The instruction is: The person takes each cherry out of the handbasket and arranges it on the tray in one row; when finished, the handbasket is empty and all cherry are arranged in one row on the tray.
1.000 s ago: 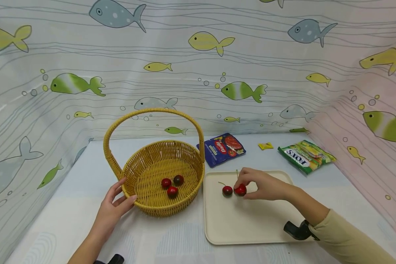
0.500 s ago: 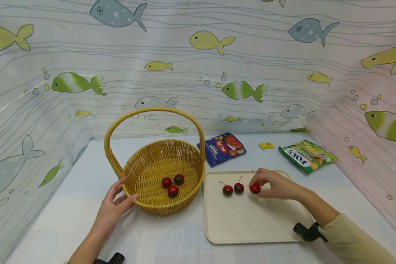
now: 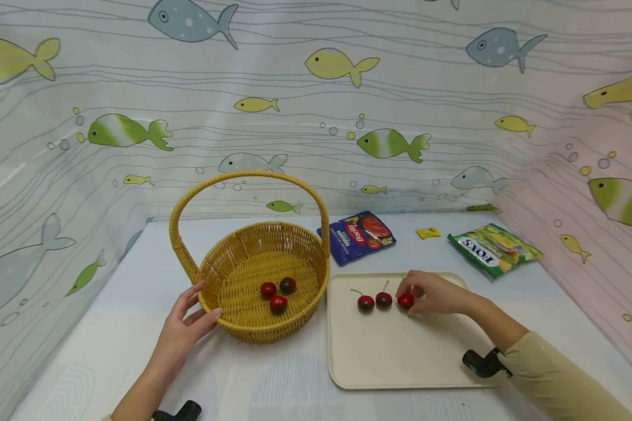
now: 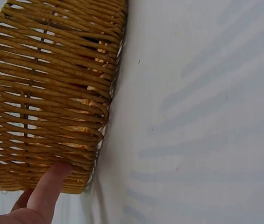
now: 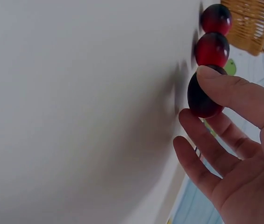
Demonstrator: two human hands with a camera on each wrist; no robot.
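Note:
In the head view, my left hand [image 3: 185, 327] touches the left side of a round wicker basket [image 3: 226, 332], thumb and fingers spread along its outer wall. The left wrist view has the thumb [image 4: 52, 186] against the basket's woven wall [image 4: 52, 102]. Three dark red cherries lie in the basket, the front cherry [image 3: 278, 304] among them. My right hand [image 3: 437, 292] pinches a cherry [image 5: 204, 100] between thumb and fingers, low over a cream tray [image 3: 390, 362]. To its left on the tray are two stemmed cherries, a left cherry [image 3: 366, 303] and a middle cherry [image 3: 384, 300].
Behind the tray lies a blue Barilla pouch [image 3: 359, 237], partly behind the basket's handle [image 3: 253, 173]. A small yellow packet [image 3: 428, 233] and a green Fox's bag [image 3: 494, 250] lie at the back right. A fish-printed curtain [image 3: 295, 134] closes off the table's back and sides.
My right hand moved right with the pinched cherry, away from the two other tray cherries, then lowered it slightly beside them. My left hand stayed at the basket.

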